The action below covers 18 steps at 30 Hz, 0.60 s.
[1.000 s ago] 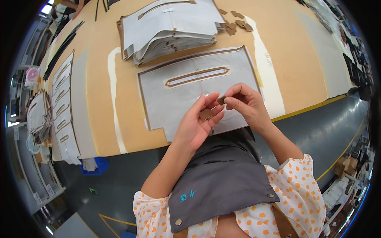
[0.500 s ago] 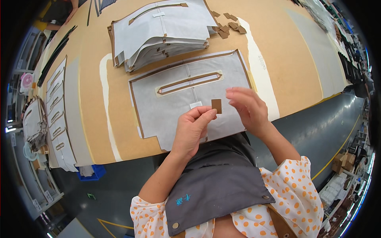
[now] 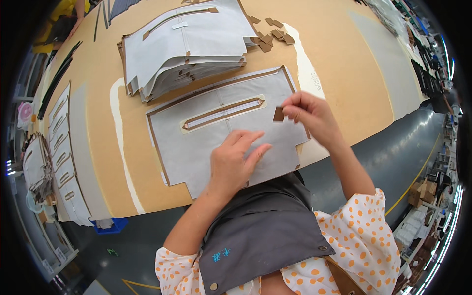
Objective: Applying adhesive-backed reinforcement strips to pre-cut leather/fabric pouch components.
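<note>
Right hand: one of your two hands, right of centre; your right hand point(image 3: 314, 118) pinches one brown patch point(image 3: 279, 114) between thumb and fingers.
Left hand: your left hand point(image 3: 231, 162), at centre, holds nothing visible, thumb and fingers apart; you cannot tell whether it touches the panel.
Grey panel: one grey panel point(image 3: 196, 155) lies before you at centre, with one brown-edged slot point(image 3: 222, 113).
Panel stack: one panel stack point(image 3: 179, 44), upper centre; layers uncountable.
Loose patches: several loose patches point(image 3: 266, 39), overlapping, right of that stack on your bench point(image 3: 349, 83).
</note>
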Each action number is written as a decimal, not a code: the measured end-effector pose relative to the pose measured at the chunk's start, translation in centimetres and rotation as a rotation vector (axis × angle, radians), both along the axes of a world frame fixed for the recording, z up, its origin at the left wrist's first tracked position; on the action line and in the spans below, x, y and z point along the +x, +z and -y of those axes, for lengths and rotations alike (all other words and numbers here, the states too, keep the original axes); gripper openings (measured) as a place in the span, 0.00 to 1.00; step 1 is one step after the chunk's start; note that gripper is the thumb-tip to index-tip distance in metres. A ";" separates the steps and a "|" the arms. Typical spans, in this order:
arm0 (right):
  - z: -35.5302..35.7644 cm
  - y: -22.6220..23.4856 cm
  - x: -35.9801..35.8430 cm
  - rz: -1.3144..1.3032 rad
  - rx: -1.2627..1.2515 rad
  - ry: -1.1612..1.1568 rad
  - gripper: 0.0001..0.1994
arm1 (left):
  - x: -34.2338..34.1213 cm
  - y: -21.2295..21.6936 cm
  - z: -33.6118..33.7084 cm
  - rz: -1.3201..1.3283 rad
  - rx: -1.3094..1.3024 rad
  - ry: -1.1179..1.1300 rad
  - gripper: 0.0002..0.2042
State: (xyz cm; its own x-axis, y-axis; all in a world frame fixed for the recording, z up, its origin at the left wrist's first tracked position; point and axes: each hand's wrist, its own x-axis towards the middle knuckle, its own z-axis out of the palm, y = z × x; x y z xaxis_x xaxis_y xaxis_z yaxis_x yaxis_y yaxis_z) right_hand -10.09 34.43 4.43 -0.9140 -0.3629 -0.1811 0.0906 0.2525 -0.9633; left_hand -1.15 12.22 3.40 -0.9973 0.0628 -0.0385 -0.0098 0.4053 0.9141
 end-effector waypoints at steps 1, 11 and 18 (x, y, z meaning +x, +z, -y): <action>-0.3 -0.2 -0.9 0.008 0.007 -0.006 0.07 | -0.7 -0.7 0.0 -0.203 -0.215 -0.046 0.13; 0.6 -0.2 -5.7 0.193 0.127 0.164 0.10 | -3.3 -3.5 -0.3 -0.531 -0.587 -0.159 0.15; 2.2 -0.5 -6.8 0.328 0.212 0.194 0.11 | -3.4 -3.8 -0.2 -0.526 -0.571 -0.147 0.15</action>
